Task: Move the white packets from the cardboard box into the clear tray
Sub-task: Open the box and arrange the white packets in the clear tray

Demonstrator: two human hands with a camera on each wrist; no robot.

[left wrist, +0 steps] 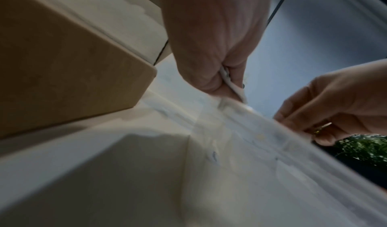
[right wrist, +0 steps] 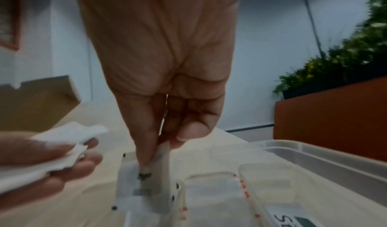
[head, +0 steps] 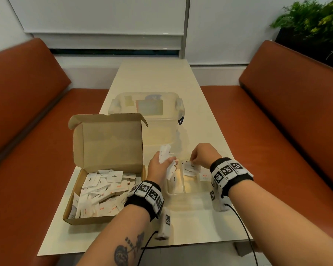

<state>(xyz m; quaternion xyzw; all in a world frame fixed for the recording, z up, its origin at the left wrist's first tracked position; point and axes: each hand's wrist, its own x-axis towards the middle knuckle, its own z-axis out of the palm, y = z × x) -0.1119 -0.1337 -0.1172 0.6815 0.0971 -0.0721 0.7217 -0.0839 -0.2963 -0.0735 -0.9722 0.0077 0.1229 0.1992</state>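
— What have you got in your hands?

— My left hand (head: 158, 166) is clenched round a crumpled bunch of white packets (head: 166, 160), held up above the table (head: 154, 73) between the cardboard box (head: 104, 169) and the clear tray (head: 178, 189). From the left wrist view only a sliver of paper (left wrist: 228, 80) shows, squeezed between my thumb and curled fingers.

— And the right?

— My right hand (head: 204, 156) is over the far end of the tray, thumb and fingertips pinched on the top edge of a single packet (right wrist: 163, 164), which stands upright. Just below it a packet marked Pepper (head: 189, 168) lies in the tray; whether the two touch I cannot tell.

— Where is everything else?

— The box sits near the table's left edge, close to the near corner, lid standing open at the back, and a loose heap of packets (head: 102, 192) covers its floor. The tray is just beside it on the right, near the table's near edge; it has dividers, and another packet with red lettering (head: 205, 176) lies in the compartment to the right. Beyond the tray, toward the middle of the table, stands a clear lidded tub (head: 146, 108). Orange benches (head: 288, 112) run along both long sides — and a green plant (head: 313, 22) fills the far right corner of the room.
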